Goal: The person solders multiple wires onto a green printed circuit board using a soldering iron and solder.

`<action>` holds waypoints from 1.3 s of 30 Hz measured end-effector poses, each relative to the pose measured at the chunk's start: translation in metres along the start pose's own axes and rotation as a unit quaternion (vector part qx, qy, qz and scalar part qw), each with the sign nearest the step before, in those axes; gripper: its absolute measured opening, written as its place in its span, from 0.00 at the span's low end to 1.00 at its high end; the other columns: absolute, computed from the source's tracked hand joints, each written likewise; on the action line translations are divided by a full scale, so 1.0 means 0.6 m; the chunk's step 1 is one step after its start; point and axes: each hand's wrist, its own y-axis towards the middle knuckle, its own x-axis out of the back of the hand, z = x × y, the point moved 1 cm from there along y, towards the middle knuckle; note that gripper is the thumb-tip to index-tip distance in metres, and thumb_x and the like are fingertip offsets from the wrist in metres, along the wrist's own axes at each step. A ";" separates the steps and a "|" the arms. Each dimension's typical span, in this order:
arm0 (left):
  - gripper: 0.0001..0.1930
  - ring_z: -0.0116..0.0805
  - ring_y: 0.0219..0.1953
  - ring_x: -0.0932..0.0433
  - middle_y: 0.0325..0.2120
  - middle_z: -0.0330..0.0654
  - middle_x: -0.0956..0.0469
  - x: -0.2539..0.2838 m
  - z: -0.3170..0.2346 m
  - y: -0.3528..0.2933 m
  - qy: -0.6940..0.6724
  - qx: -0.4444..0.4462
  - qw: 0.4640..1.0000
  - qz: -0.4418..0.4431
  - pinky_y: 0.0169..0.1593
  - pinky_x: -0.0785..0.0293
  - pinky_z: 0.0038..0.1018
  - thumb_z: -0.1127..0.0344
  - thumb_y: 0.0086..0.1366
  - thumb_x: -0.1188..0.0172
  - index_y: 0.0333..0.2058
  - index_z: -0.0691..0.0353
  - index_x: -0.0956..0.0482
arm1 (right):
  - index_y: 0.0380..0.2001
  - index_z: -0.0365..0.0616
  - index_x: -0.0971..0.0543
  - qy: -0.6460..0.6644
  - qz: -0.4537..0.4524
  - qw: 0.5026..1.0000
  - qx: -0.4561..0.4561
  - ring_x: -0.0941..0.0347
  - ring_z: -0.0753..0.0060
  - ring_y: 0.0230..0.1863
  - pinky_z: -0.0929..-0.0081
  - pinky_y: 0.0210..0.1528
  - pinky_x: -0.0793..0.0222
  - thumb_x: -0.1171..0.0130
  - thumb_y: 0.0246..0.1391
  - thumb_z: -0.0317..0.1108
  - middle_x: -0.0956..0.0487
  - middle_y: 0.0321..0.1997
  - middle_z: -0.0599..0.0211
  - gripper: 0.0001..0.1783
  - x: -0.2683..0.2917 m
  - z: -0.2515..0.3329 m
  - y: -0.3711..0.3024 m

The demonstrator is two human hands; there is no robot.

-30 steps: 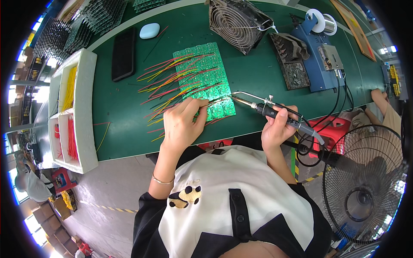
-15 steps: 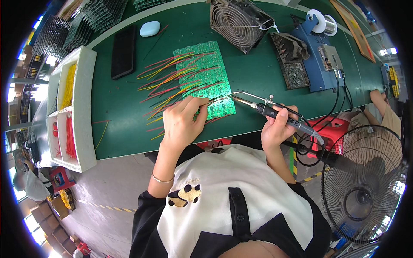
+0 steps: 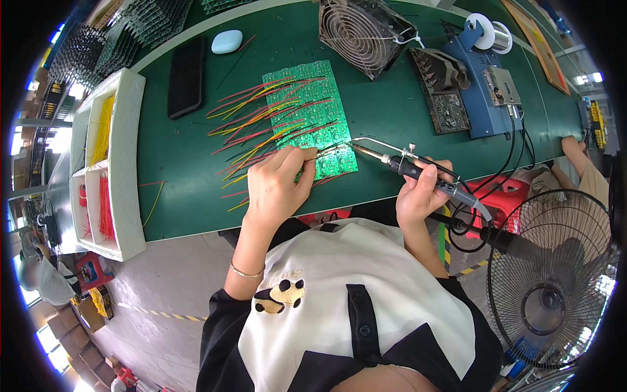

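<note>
A green circuit board panel (image 3: 336,104) lies on the bench with red, yellow and black wires (image 3: 251,134) fanning out from it to the left. Over its lower left part, my left hand (image 3: 279,183) is closed in a pinch on a thin dark wire (image 3: 326,152) that reaches to the board. From the right, my right hand (image 3: 421,196) grips a soldering iron (image 3: 410,170) like a pen. A thin metal feed tube (image 3: 379,142) runs along the iron. Their tips meet near the board's right edge, close to the wire's end.
A white foam box (image 3: 134,163) of sorted wires stands left, beside a black phone (image 3: 187,78) and a pale case (image 3: 226,42). A square fan (image 3: 362,36) sits behind the board. Right are a blue solder feeder (image 3: 483,98), a dirty metal holder (image 3: 444,98) and a large floor fan (image 3: 548,294).
</note>
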 end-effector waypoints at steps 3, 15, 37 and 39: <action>0.04 0.30 0.14 0.29 0.17 0.40 0.25 0.000 -0.001 0.000 0.000 0.000 1.000 0.002 0.18 0.36 0.22 0.78 0.47 0.40 0.23 0.64 0.25 | 0.26 0.35 0.31 -0.023 0.006 1.000 0.006 0.40 0.87 0.23 0.88 0.22 0.42 0.50 0.55 0.34 0.33 0.27 0.71 0.11 -0.002 0.001 0.001; 0.05 0.32 0.14 0.30 0.17 0.38 0.27 -0.003 -0.002 -0.001 0.014 -0.013 1.000 -0.004 0.18 0.36 0.23 0.78 0.46 0.40 0.23 0.62 0.26 | 0.23 0.35 0.32 -0.060 0.000 0.997 0.043 0.44 0.87 0.15 0.88 0.17 0.48 0.50 0.54 0.34 0.35 0.25 0.70 0.13 -0.003 -0.001 0.002; 0.06 0.33 0.14 0.30 0.16 0.39 0.27 -0.003 -0.002 -0.003 0.011 -0.011 1.000 -0.008 0.17 0.37 0.24 0.79 0.46 0.40 0.23 0.63 0.26 | 0.23 0.35 0.33 -0.031 0.010 0.999 0.035 0.45 0.86 0.16 0.87 0.17 0.47 0.51 0.55 0.34 0.36 0.23 0.70 0.13 -0.003 -0.001 0.002; 0.06 0.33 0.14 0.30 0.16 0.39 0.27 -0.003 -0.002 -0.004 0.013 -0.013 1.000 -0.006 0.17 0.37 0.24 0.79 0.46 0.40 0.23 0.63 0.26 | 0.23 0.35 0.33 -0.037 0.017 0.999 0.031 0.45 0.86 0.15 0.87 0.17 0.48 0.50 0.55 0.35 0.36 0.23 0.70 0.13 0.001 -0.001 0.001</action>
